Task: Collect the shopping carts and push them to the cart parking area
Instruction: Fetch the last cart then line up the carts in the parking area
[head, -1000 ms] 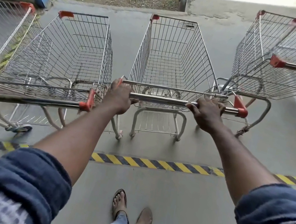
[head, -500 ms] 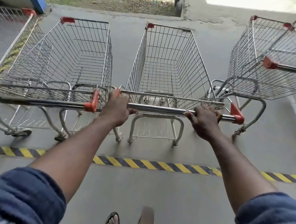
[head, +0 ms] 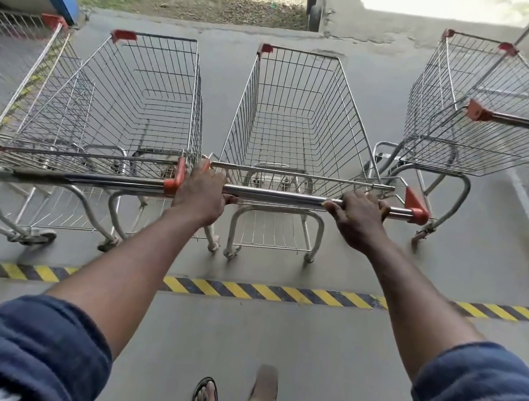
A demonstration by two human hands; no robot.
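Two grips curl tightly round the handle bar of the middle cart: the left grip at its left end, the right grip nearer its right end. This cart stands on the far side of the striped floor line, with the left cart just beside it and the right cart farther off.

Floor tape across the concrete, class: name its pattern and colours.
The floor tape has diagonal yellow-and-black stripes, seen best in the head view.
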